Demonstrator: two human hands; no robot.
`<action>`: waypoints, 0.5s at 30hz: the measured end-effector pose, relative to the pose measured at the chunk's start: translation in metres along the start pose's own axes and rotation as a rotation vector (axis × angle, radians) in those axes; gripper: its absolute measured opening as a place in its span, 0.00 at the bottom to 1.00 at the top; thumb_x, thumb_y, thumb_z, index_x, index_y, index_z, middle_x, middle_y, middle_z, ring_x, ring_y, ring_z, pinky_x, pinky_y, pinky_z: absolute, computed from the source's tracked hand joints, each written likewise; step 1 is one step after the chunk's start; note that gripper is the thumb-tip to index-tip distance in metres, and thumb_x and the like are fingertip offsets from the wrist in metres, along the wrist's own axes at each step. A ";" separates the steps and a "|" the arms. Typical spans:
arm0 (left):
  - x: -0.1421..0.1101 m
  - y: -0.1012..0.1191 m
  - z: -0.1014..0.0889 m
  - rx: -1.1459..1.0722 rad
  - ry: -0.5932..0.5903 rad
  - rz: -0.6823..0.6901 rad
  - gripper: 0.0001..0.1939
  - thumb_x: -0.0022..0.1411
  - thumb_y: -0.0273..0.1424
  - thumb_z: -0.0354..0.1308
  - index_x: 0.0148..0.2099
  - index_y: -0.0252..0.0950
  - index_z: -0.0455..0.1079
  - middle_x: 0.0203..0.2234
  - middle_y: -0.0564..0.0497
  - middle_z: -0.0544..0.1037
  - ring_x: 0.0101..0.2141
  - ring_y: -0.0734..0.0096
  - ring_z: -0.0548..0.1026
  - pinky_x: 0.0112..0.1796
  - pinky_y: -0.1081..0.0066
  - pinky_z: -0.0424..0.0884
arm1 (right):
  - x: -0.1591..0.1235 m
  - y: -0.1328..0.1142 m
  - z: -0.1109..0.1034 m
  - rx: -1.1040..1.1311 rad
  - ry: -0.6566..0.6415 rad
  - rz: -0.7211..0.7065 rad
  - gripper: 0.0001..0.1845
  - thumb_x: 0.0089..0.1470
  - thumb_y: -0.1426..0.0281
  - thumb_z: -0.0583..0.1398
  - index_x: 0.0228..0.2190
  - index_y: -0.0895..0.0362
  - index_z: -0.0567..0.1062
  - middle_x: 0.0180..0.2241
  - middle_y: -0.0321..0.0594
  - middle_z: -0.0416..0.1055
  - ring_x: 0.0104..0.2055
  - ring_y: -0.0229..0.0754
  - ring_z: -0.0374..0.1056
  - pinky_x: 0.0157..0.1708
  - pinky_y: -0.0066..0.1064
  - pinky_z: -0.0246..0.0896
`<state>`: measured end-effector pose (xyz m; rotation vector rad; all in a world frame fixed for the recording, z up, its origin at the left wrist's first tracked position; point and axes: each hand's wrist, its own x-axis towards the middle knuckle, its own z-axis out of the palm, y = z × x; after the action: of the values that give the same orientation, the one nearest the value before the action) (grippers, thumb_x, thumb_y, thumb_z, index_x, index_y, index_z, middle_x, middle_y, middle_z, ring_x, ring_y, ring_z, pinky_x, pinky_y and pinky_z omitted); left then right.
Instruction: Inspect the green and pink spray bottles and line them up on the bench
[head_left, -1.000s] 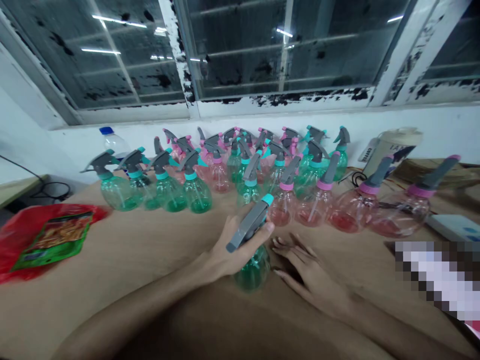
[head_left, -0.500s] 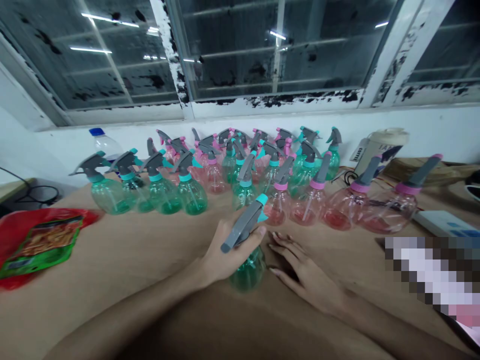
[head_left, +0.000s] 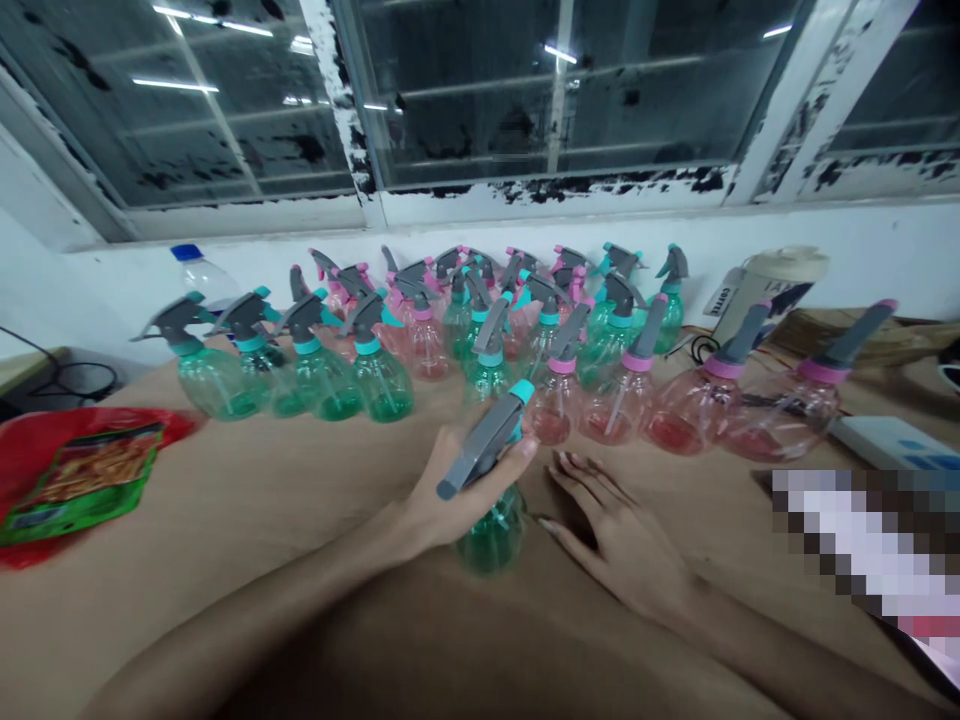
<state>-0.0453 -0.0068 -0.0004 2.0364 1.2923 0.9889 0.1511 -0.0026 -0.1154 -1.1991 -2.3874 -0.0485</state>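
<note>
My left hand [head_left: 450, 500] is wrapped round the neck of a green spray bottle [head_left: 491, 540] close to me. Its grey trigger head with a turquoise nozzle sticks up above my fingers. To the right, my right hand [head_left: 615, 530] lies on the table with its fingers stretched out, holding nothing, a little apart from the bottle. Just beyond my left hand stands another green spray bottle [head_left: 487, 375], with a pink spray bottle [head_left: 553, 410] to its right.
Several green bottles [head_left: 382, 385] line the left, and several pink bottles [head_left: 679, 415] the right, with more behind them along the wall. A red bag [head_left: 169, 425] with a snack packet [head_left: 90, 480] lies left. At the back right is a cream cup [head_left: 780, 275].
The view has tilted slightly. My left hand still grips the same green spray bottle, and my right hand stays flat on the table.
</note>
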 end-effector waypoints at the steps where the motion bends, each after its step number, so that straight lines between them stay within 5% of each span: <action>1: 0.000 0.000 0.000 -0.001 -0.002 -0.001 0.11 0.60 0.38 0.49 0.36 0.36 0.63 0.21 0.56 0.65 0.22 0.75 0.63 0.24 0.73 0.60 | 0.000 0.000 0.000 -0.008 0.002 0.003 0.29 0.56 0.58 0.52 0.53 0.63 0.65 0.55 0.50 0.62 0.58 0.50 0.56 0.57 0.47 0.52; 15: -0.001 -0.003 0.003 0.028 0.057 0.039 0.08 0.59 0.36 0.51 0.35 0.37 0.65 0.18 0.56 0.63 0.21 0.74 0.61 0.25 0.73 0.61 | 0.000 0.002 -0.001 -0.013 -0.006 -0.017 0.28 0.57 0.58 0.51 0.51 0.65 0.66 0.54 0.52 0.64 0.57 0.50 0.57 0.56 0.47 0.53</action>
<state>-0.0447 -0.0071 -0.0045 2.0761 1.3071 1.0587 0.1532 -0.0017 -0.1152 -1.1872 -2.4061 -0.0658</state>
